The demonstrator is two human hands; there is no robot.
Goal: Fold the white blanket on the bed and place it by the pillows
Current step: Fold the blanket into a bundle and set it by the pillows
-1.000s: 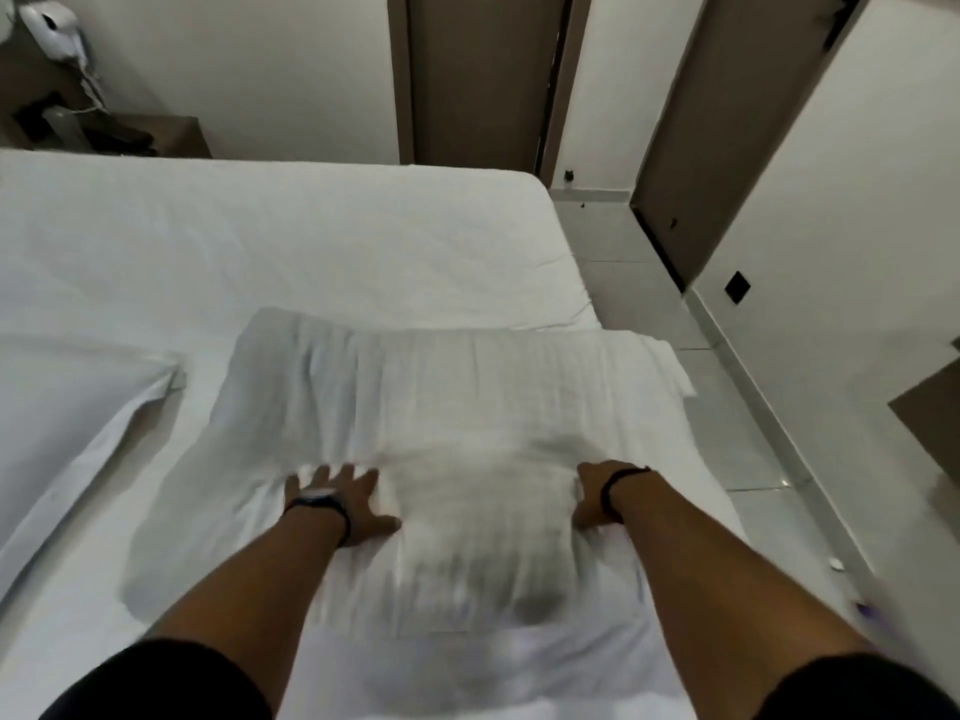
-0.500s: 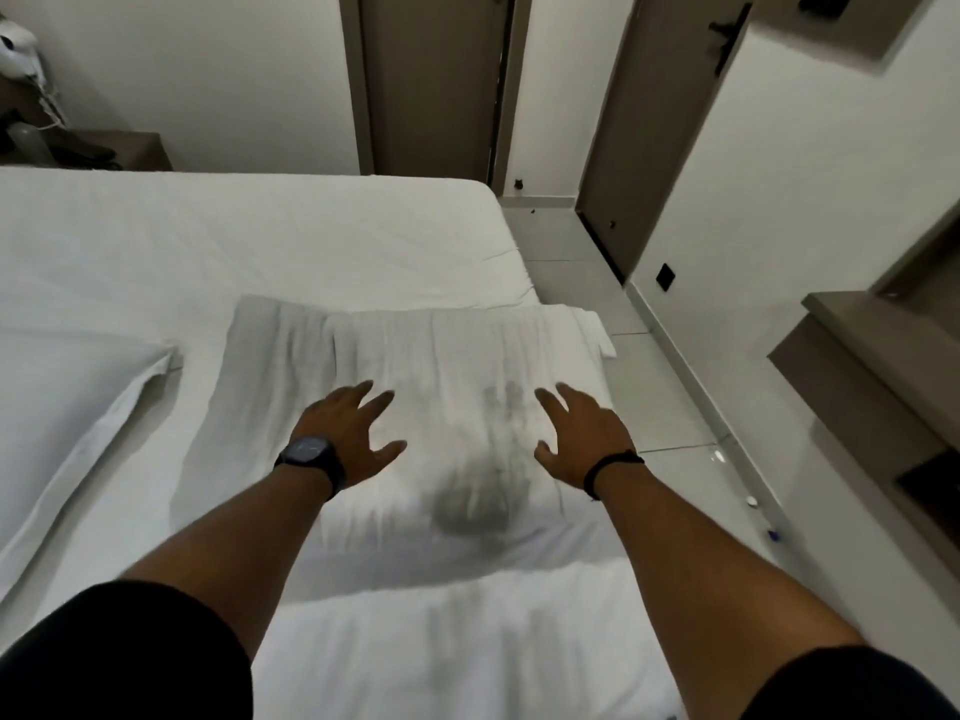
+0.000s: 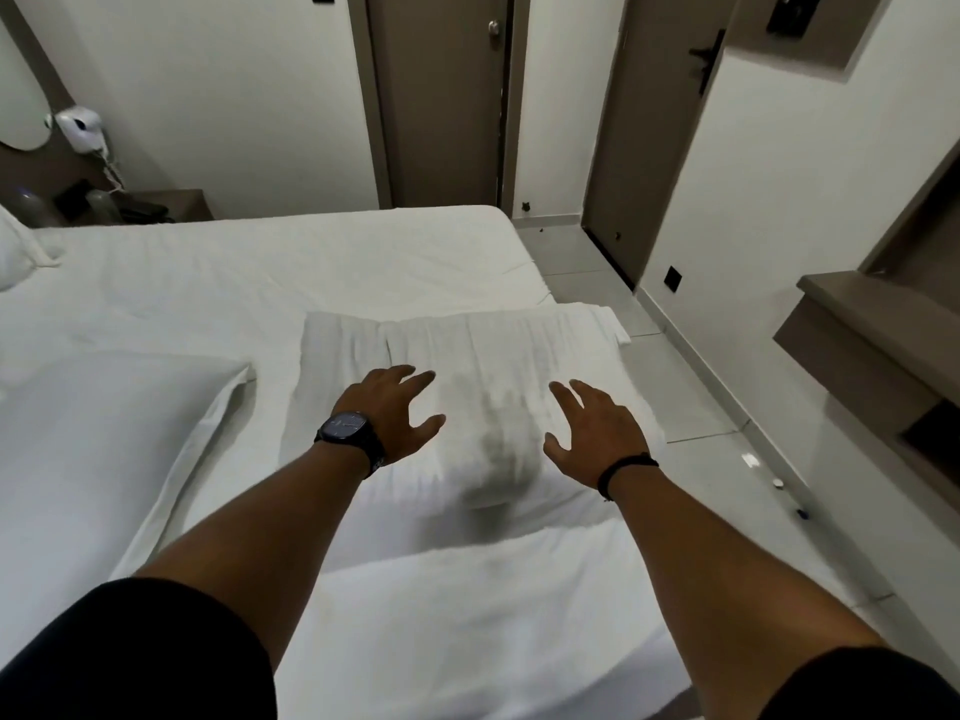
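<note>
Your left hand (image 3: 390, 414) and right hand (image 3: 591, 431) are both spread wide, fingers splayed, gripping nothing, held over the folded white blanket (image 3: 483, 366); contact can't be judged. The blanket lies on the bed (image 3: 291, 267) just beside the pillow (image 3: 104, 433), near the bed's right edge.

1 head view (worn), facing forward and down, close above bed (image 3: 311, 262)
</note>
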